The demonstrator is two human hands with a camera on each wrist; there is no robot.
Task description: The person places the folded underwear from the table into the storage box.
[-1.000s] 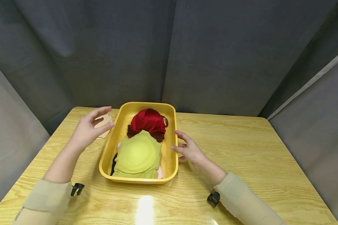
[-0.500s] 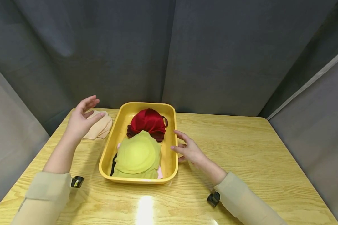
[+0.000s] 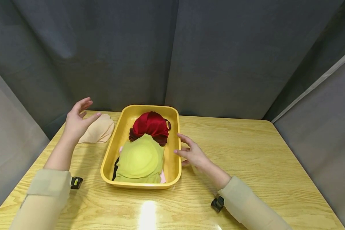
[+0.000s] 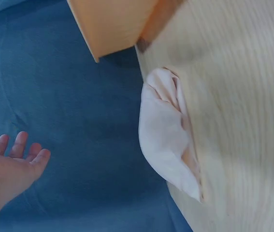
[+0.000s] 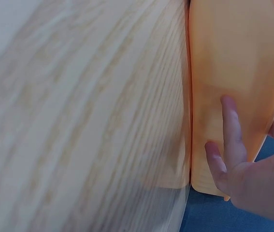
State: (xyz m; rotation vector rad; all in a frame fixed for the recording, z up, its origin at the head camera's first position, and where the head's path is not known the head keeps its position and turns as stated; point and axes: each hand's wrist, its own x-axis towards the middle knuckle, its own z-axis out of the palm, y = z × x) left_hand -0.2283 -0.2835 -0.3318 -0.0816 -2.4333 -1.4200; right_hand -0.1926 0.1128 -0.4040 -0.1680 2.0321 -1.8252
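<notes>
My left hand [image 3: 76, 123] hovers, fingers spread and nothing in them, near a folded beige garment [image 3: 97, 129] on the table's far left. In the left wrist view that garment [image 4: 165, 130] looks soft and padded, lying close to the table edge. My right hand [image 3: 194, 155] holds the right rim of a yellow plastic bin [image 3: 172, 159], thumb over the rim. Its other fingers [image 5: 231, 128] lie along the outer wall. Inside the bin sit a folded red satin bra [image 3: 150, 124] and, in front, a yellow-green bra [image 3: 139, 158] with a rounded cup.
Pink [image 3: 162, 176] and black [image 3: 115, 169] fabric peeks out beneath the yellow-green bra. The wooden table [image 3: 233, 159] ends at the back against a dark grey curtain [image 3: 218, 57]. Lighter panels flank both sides.
My left hand has drawn back left and away from the bin, uncovering more of the beige garment. The right hand and the bin have kept their places.
</notes>
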